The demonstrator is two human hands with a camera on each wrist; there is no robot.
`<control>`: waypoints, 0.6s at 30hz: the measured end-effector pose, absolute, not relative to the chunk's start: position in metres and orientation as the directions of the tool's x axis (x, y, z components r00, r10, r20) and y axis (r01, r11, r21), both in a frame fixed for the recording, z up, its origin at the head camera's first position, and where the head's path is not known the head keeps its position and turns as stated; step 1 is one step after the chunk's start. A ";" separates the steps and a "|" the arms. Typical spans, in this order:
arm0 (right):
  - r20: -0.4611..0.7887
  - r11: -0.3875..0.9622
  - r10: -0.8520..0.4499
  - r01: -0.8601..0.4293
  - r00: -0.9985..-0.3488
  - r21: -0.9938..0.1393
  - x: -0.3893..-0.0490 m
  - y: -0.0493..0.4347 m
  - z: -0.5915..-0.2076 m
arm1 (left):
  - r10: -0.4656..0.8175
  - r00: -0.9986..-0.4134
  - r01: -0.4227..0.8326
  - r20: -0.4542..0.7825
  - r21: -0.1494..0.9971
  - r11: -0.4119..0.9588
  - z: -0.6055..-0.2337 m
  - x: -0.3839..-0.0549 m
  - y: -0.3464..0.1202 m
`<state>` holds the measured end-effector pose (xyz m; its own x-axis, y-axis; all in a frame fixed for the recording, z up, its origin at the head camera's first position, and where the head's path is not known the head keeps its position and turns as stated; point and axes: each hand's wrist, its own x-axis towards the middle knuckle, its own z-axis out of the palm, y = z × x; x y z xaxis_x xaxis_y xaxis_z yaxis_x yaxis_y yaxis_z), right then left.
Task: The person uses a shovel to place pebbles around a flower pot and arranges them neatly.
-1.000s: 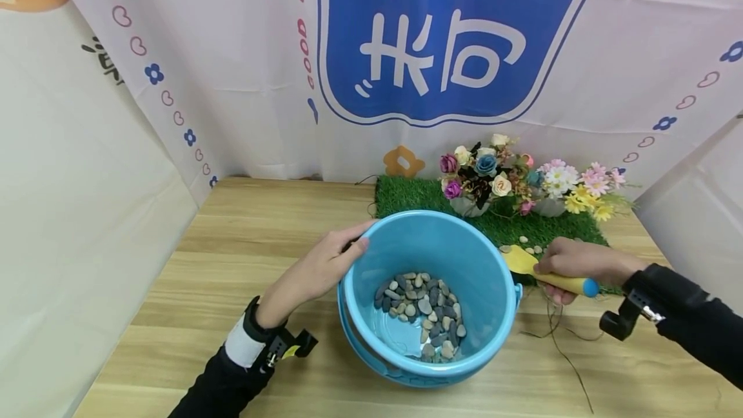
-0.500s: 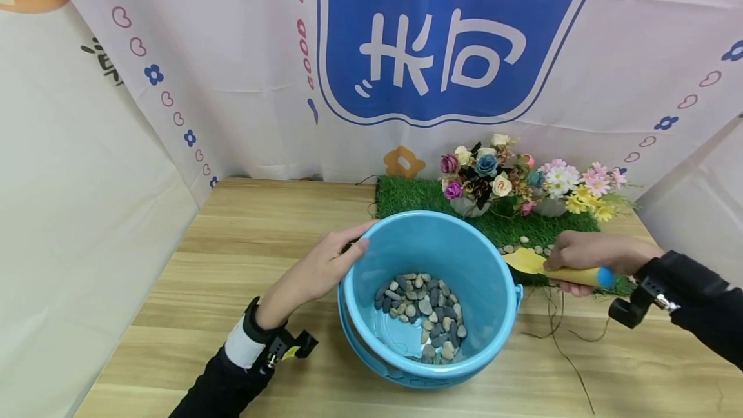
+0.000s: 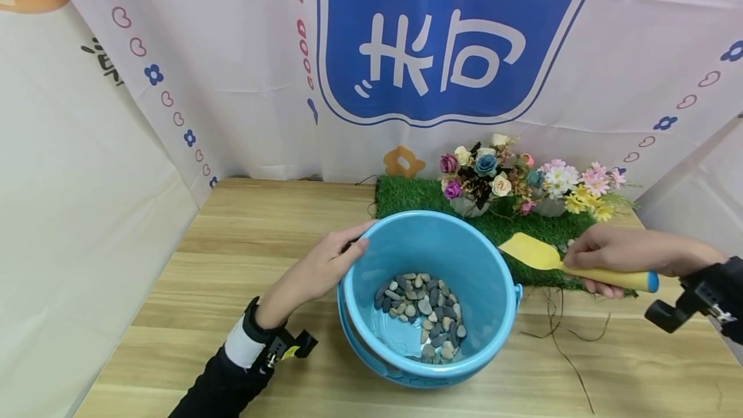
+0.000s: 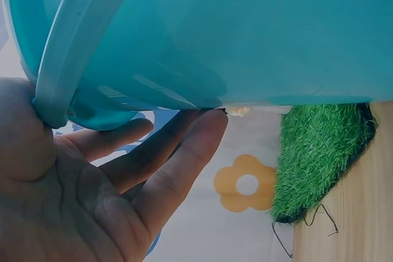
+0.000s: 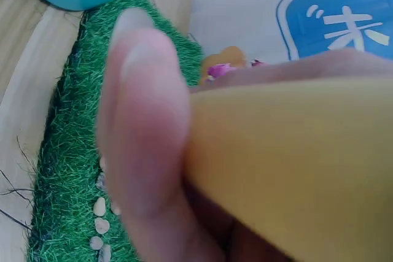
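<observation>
In the head view a light blue bucket (image 3: 429,244) stands on the wooden table with grey and tan pebbles (image 3: 426,305) over part of its floor. My left hand (image 3: 325,263) holds the bucket's left rim; in the left wrist view its fingers (image 4: 184,164) lie against the outer wall beside the bucket's handle (image 4: 73,35). To the right of the bucket, my right hand (image 3: 621,253) grips a small yellow trowel (image 3: 531,251) by its blue-tipped handle. The blade points left, over the artificial grass mat, and shows no pebbles on it.
The grass mat (image 3: 406,192) lies behind and right of the bucket, with several pebbles (image 5: 101,225) on it. Two pots of artificial flowers (image 3: 484,173) stand along its back. Loose dark strings (image 3: 554,328) lie on the table (image 3: 244,224). A printed cloth hangs behind.
My right hand has moved to the right with the trowel, drawing its blade away from the bucket's side. The left hand and the bucket stay in place.
</observation>
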<state>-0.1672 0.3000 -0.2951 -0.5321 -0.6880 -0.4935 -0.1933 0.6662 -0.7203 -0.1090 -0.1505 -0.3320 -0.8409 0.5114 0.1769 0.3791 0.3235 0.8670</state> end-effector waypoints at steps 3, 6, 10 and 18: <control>-0.414 0.603 -0.742 -0.254 -0.528 -0.756 -0.167 0.301 -0.288 | 0.513 -0.839 0.381 0.180 0.867 0.320 -0.344 -0.115 -0.153; -0.341 0.563 -0.764 -0.308 -0.547 -0.767 -0.168 0.299 -0.280 | 0.516 -0.837 0.383 0.183 0.869 0.313 -0.348 -0.117 -0.154; -0.241 0.535 -0.769 -0.391 -0.592 -0.749 -0.169 0.295 -0.271 | 0.515 -0.837 0.385 0.186 0.869 0.312 -0.349 -0.117 -0.155; -0.015 0.380 -0.846 -0.584 -0.532 -0.717 -0.167 0.267 -0.255 | 0.504 -0.845 0.376 0.179 0.869 0.321 -0.331 -0.107 -0.150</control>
